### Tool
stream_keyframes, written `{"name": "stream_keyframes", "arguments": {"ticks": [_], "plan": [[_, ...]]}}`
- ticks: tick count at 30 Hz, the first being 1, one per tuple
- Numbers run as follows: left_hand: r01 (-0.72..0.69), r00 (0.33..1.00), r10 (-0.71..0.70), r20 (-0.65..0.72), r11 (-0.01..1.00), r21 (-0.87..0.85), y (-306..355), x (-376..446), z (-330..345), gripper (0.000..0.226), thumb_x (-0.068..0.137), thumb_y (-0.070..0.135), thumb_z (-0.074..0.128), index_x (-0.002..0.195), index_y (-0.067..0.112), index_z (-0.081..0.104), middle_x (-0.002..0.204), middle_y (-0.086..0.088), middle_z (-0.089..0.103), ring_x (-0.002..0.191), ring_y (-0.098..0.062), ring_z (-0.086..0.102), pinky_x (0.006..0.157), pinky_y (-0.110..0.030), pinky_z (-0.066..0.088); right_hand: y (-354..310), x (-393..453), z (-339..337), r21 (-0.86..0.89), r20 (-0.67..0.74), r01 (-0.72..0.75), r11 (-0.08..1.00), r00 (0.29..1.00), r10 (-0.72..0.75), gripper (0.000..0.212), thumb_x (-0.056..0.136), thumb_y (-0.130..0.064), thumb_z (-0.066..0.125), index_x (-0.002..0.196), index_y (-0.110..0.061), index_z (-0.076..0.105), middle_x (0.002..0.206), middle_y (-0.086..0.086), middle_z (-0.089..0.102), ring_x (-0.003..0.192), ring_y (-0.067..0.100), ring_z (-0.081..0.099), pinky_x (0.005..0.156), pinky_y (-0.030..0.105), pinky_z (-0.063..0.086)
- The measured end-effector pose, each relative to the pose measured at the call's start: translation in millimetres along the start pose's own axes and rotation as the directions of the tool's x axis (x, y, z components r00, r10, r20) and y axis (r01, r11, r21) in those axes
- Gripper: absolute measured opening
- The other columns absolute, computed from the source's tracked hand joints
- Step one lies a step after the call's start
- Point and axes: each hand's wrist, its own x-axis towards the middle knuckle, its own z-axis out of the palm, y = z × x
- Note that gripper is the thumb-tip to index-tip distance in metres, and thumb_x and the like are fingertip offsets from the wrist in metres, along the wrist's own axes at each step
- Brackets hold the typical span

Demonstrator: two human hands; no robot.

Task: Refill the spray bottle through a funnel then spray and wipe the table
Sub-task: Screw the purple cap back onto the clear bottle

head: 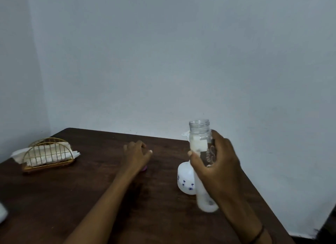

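Observation:
My right hand [216, 163] grips a tall clear bottle [199, 128] around its middle and holds it upright, just above the dark wooden table [72, 198]. The bottle's threaded mouth is uncapped. A white vessel with small blue flower prints [185, 180] stands right behind it, partly hidden. A small white lip [184, 134] pokes out by the bottle's shoulder; I cannot tell what it belongs to. My left hand [136, 153] reaches over the table's middle with loosely bent fingers and nothing visible in them. A small purple thing [144, 168] peeks out under its wrist.
A gold wire holder with white paper napkins [48, 155] stands at the table's far left. A white object [2, 213] shows at the left frame edge. Pale walls close off the far side and left. The table's right edge runs diagonally near my right forearm.

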Motion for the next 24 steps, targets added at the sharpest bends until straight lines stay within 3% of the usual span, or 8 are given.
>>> {"name": "stream_keyframes", "arguments": {"ticks": [2,5,7,11,16,18,20,24], "plan": [[0.029,0.985,-0.057,0.162,0.985,0.17,-11.1,-1.7,5.8,0.071,0.082,0.058,0.061,0.141,0.023,0.041,0.147,-0.014,0.04,0.135,-0.037,0.034,0.106,-0.045,0.037,-7.6,-10.2,19.9,0.137,-0.009,0.019,0.99,1.0,-0.018,0.062,0.075,-0.046,0.069,0.128,-0.018,0.057,0.112,-0.003,0.063,0.101,0.011,0.06,0.086,0.024,0.051],[0.001,0.965,-0.057,0.256,0.977,0.211,-15.6,-7.3,14.2,0.084,0.084,0.058,0.06,0.151,0.024,0.024,0.157,-0.014,0.028,0.143,-0.039,0.024,0.112,-0.051,0.028,-20.6,-21.0,43.2,0.255,-0.01,0.032,0.966,0.999,-0.031,0.062,0.077,-0.048,0.067,0.128,-0.014,0.057,0.116,-0.004,0.064,0.108,0.011,0.061,0.09,0.027,0.052],[-0.021,0.964,-0.038,0.264,0.976,0.218,-21.9,-6.2,20.4,0.069,0.084,0.056,0.059,0.143,0.026,0.038,0.148,-0.011,0.043,0.136,-0.037,0.037,0.107,-0.052,0.033,-27.5,-24.1,58.5,0.309,-0.002,0.03,0.951,1.0,-0.031,0.058,0.078,-0.043,0.069,0.126,-0.014,0.058,0.112,-0.006,0.064,0.106,0.009,0.062,0.088,0.024,0.052],[-0.108,0.966,0.056,0.251,0.974,0.2,-42.8,3.1,33.4,0.035,0.073,0.059,0.049,0.097,0.034,0.056,0.107,0.002,0.066,0.101,-0.025,0.062,0.084,-0.043,0.05,-26.8,-21.5,91.2,0.427,0.073,-0.095,0.899,0.995,0.071,0.06,0.079,-0.038,0.073,0.131,-0.018,0.053,0.116,-0.007,0.066,0.107,0.009,0.065,0.088,0.036,0.056],[-0.018,0.99,0.045,0.133,0.98,-0.196,-27.2,7.9,11.4,0.033,0.069,0.052,0.061,0.091,0.027,0.065,0.098,-0.003,0.066,0.082,-0.014,0.063,0.073,-0.029,0.056,-18.6,-17.1,112.5,0.479,0.102,-0.197,0.855,0.98,0.169,0.066,0.08,-0.038,0.076,0.138,-0.023,0.048,0.122,-0.011,0.066,0.109,0.004,0.065,0.091,0.036,0.056],[0.02,1.0,-0.008,0.028,0.881,-0.473,-8.2,4.4,-11.1,0.018,0.077,0.027,0.07,0.095,0.024,0.067,0.104,-0.008,0.065,0.087,-0.018,0.065,0.072,-0.024,0.054,-16.5,-18.8,116.6,0.49,0.089,-0.203,0.848,0.979,0.184,0.065,0.081,-0.032,0.078,0.137,-0.022,0.047,0.12,-0.012,0.066,0.107,0.002,0.065,0.09,0.034,0.057],[0.006,0.998,-0.053,-0.04,0.672,-0.741,8.1,-0.2,-29.6,0.018,0.081,0.012,0.071,0.096,0.019,0.066,0.105,-0.012,0.066,0.092,-0.022,0.065,0.077,-0.032,0.056,-15.1,-22.0,119.5,0.489,0.089,-0.208,0.847,0.978,0.189,0.066,0.081,-0.026,0.078,0.138,-0.022,0.046,0.119,-0.014,0.065,0.105,0.0,0.065,0.089,0.03,0.057],[-0.111,0.986,-0.081,-0.146,0.335,-0.936,37.6,-20.3,-57.2,0.02,0.083,0.008,0.074,0.099,0.015,0.063,0.106,-0.011,0.066,0.094,-0.019,0.064,0.086,-0.035,0.055,-11.6,-27.7,126.3,0.488,0.125,-0.223,0.844,0.975,0.185,0.068,0.081,-0.028,0.079,0.139,-0.026,0.043,0.12,-0.021,0.062,0.106,-0.005,0.063,0.09,0.026,0.056]]}}
